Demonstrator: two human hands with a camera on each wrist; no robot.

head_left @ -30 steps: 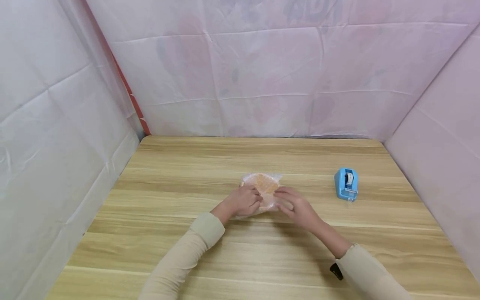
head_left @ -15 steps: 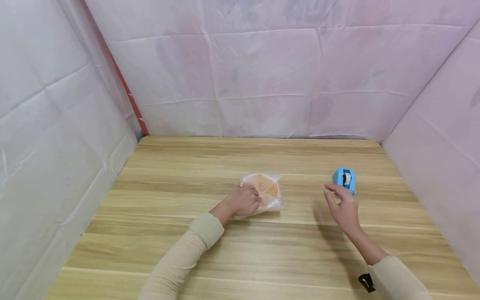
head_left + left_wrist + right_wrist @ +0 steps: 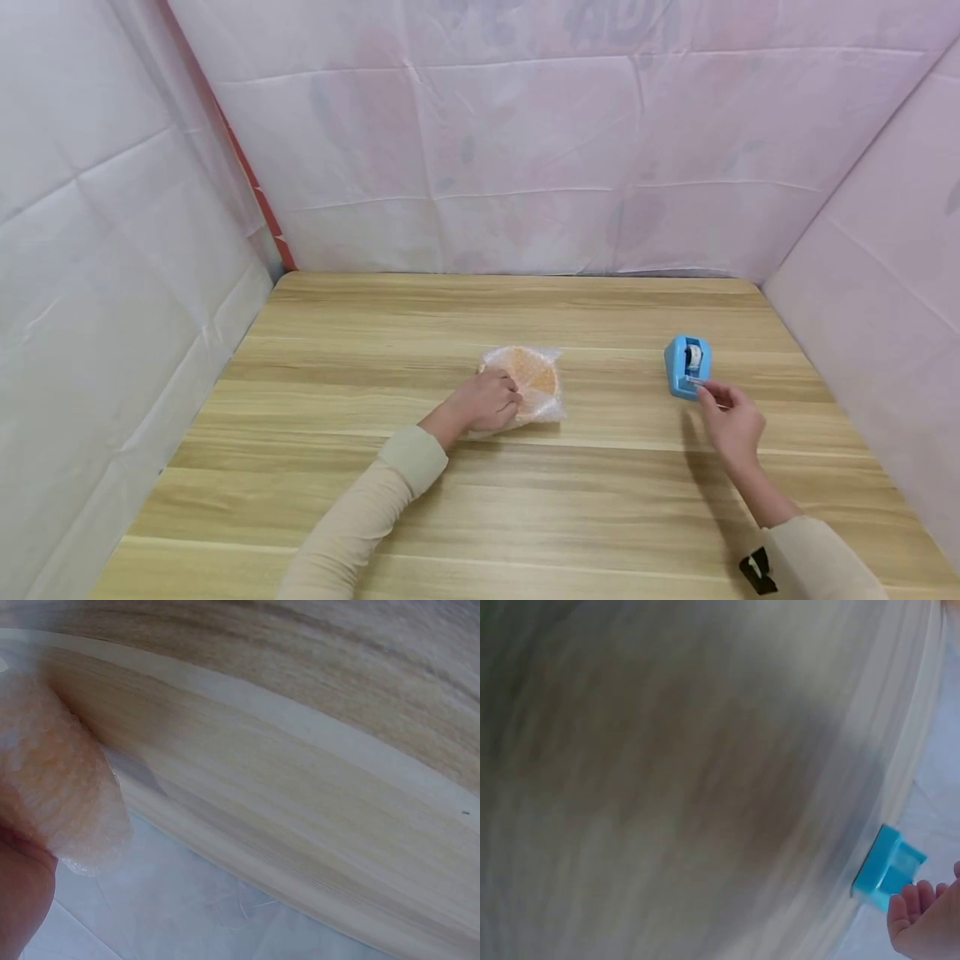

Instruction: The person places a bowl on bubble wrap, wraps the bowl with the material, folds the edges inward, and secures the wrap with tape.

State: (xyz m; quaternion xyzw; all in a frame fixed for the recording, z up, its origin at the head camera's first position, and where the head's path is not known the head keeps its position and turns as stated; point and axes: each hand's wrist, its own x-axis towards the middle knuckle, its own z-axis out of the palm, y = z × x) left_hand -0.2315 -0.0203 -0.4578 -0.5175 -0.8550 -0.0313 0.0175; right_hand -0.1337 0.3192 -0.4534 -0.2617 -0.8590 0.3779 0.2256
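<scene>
A round orange item [image 3: 536, 372] lies under clear bubble wrap [image 3: 546, 410] near the table's middle. My left hand [image 3: 489, 403] holds the folded wrap down with curled fingers over its left part, hiding that side. The left wrist view has the bulging bubble wrap [image 3: 64, 776] close beside part of the hand [image 3: 26, 900]. To the right stands a blue tape dispenser [image 3: 677, 367] with a roll of tape [image 3: 694, 358] in it. At its front edge my right hand [image 3: 735, 423] pinches the tape end between thumb and forefinger.
The wood-grain table [image 3: 420, 312] is enclosed by pale sheets at the back [image 3: 525, 150] and both sides. A small black device [image 3: 759, 571] sits at the right sleeve's cuff. Table surface lies between the wrapped item and the dispenser.
My right hand has left the bubble wrap and moved right to the front of the tape dispenser, where thumb and forefinger now meet. The left hand stays on the wrap.
</scene>
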